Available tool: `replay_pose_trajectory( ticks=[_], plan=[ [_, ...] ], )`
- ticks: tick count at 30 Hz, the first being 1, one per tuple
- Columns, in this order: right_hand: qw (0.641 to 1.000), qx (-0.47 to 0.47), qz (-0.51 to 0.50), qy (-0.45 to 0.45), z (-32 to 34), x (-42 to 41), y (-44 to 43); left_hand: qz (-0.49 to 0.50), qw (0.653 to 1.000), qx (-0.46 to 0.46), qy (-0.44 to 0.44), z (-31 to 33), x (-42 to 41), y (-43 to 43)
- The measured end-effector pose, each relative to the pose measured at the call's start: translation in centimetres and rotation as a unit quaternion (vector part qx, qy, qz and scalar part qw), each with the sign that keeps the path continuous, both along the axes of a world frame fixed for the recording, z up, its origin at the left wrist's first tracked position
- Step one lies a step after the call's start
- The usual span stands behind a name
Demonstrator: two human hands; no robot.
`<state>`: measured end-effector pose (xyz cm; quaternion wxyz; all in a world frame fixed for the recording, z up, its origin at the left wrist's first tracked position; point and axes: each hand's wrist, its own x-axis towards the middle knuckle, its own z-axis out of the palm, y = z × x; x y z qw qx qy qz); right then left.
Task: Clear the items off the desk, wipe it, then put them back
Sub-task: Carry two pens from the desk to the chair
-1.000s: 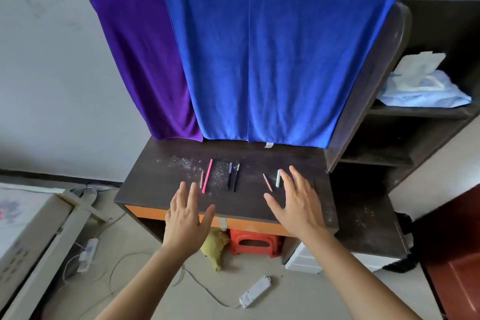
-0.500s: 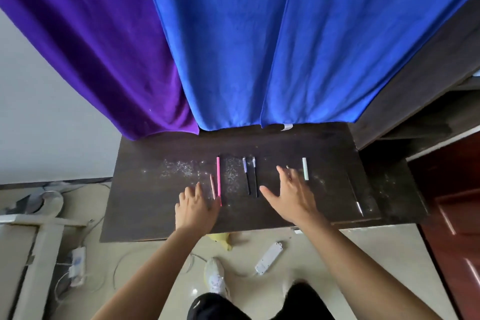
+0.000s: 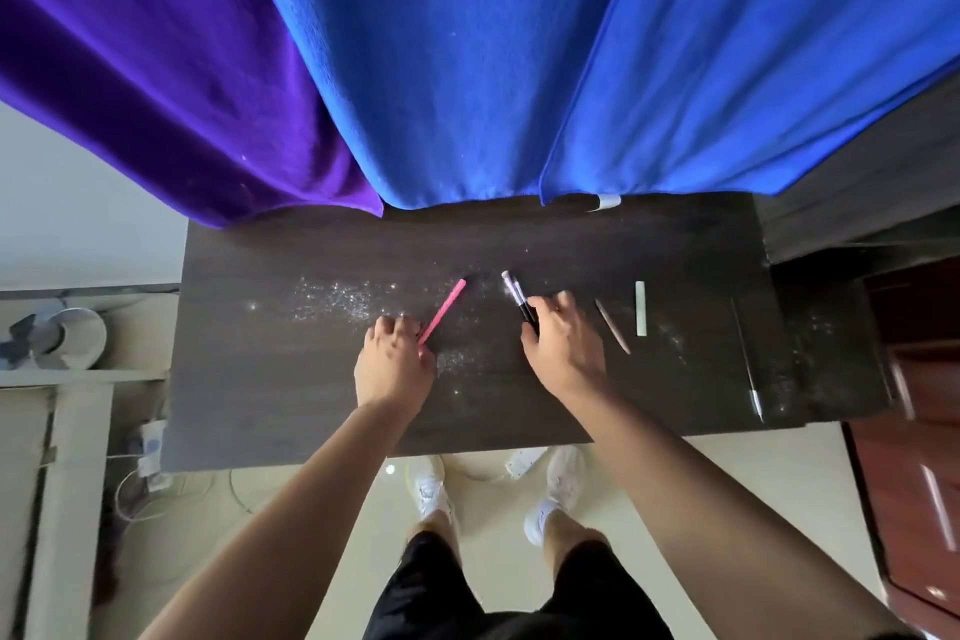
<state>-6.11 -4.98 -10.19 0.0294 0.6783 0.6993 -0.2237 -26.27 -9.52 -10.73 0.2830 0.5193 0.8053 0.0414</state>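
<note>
On the dark table (image 3: 311, 405), as the head view shows it from above, we find both hands at work among the pens. Our left hand (image 3: 395, 364) lies left of centre; its fingers (image 3: 400, 327) are curled and pinch the near end of the pink pen (image 3: 444, 309), which slants away to the upper right with its far end on or just above the table. Our right hand (image 3: 563, 348) lies near the centre; its fingers (image 3: 550, 307) are curled round the near ends of the two dark pens (image 3: 517, 296), whose pale caps lie side by side and point away to the upper left.

Just right of the right hand lies the brown pencil (image 3: 613, 327), apart from it, and beside that the pale green stick (image 3: 641, 309). The thin dark pen (image 3: 748, 364) lies well apart, near the right edge.

White specks (image 3: 337, 299) are scattered on the table around the left hand. Behind the table hang the purple towel (image 3: 182, 94) and the blue towel (image 3: 519, 68).
</note>
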Motion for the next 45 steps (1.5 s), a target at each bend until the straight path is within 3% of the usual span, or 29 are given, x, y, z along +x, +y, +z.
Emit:
replay_pose_trajectory(
  ticks=[8,16,19,22,26,31,36,40,45],
  plan=[
    [0.983,-0.052,-0.139,0.109,-0.6,2.9,1.0,0.016,1.000,-0.003,-0.014,-0.4,0.0,0.8],
    [0.985,-0.026,-0.100,0.136,-1.1,4.2,0.1,-0.016,0.999,0.040,0.017,-0.2,0.2,0.2],
    [0.983,-0.032,-0.100,0.153,-0.1,4.9,0.0,0.034,0.997,0.051,-0.042,1.5,0.3,0.3],
    [0.972,0.019,-0.138,0.189,2.7,5.9,0.4,0.074,0.984,0.125,-0.100,5.2,1.3,1.1],
    [0.953,0.119,-0.153,0.235,8.4,7.9,1.4,0.117,0.941,0.241,-0.207,12.6,3.5,2.3],
    [0.898,0.249,-0.197,0.304,15.6,10.3,1.4,0.095,0.896,0.312,-0.301,19.7,5.8,2.9],
    [0.831,0.358,-0.296,0.306,19.4,12.8,-4.9,-0.044,0.873,0.329,-0.356,23.3,8.2,3.4],
    [0.778,0.390,-0.419,0.259,20.2,15.8,-15.0,-0.163,0.849,0.279,-0.419,23.8,13.7,1.3],
    [0.710,0.427,-0.530,0.181,22.7,19.7,-30.1,-0.287,0.788,0.174,-0.517,25.3,22.9,-6.3]
  ],
)
